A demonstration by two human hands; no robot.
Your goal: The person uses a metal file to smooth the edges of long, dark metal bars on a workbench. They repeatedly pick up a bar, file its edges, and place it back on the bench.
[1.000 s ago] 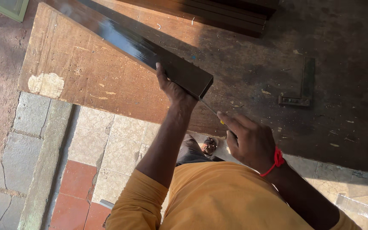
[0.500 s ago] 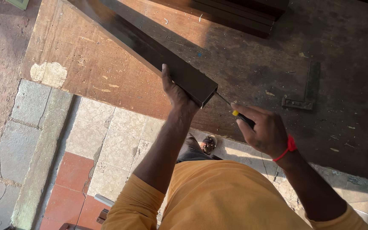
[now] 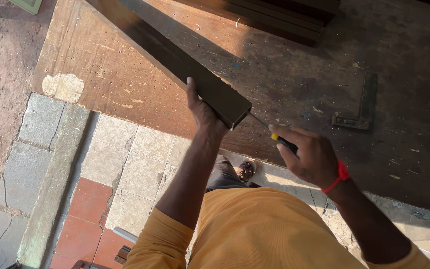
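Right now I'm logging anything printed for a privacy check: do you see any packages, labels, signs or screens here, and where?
None in view.
What shows is unlabelled: a dark rectangular bar on the brown workbench, steadied by the left hand.
The right hand holds a screwdriver at the bar's end.
A metal try square lies further right.

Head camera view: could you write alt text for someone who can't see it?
A person in a yellow shirt steadies a long dark beam on a worn wooden table with the left hand, while the right hand points a screwdriver at the beam's end. A metal square lies on the table to the right.
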